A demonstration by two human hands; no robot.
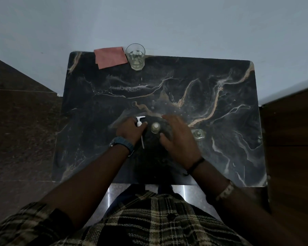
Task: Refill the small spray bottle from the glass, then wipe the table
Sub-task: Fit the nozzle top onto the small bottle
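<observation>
A small clear spray bottle stands upright and uncapped at the middle of the dark marble table. My left hand is just left of it, shut on the white spray pump head, whose thin dip tube hangs down toward me. My right hand hovers right of the bottle with fingers spread, holding nothing. A clear glass with a little liquid stands at the table's far edge. A pink cloth lies flat to its left.
Another small clear bottle or cap sits just right of my right hand. A pale wall runs behind the table. Dark floor lies to the left and a brown wooden surface to the right.
</observation>
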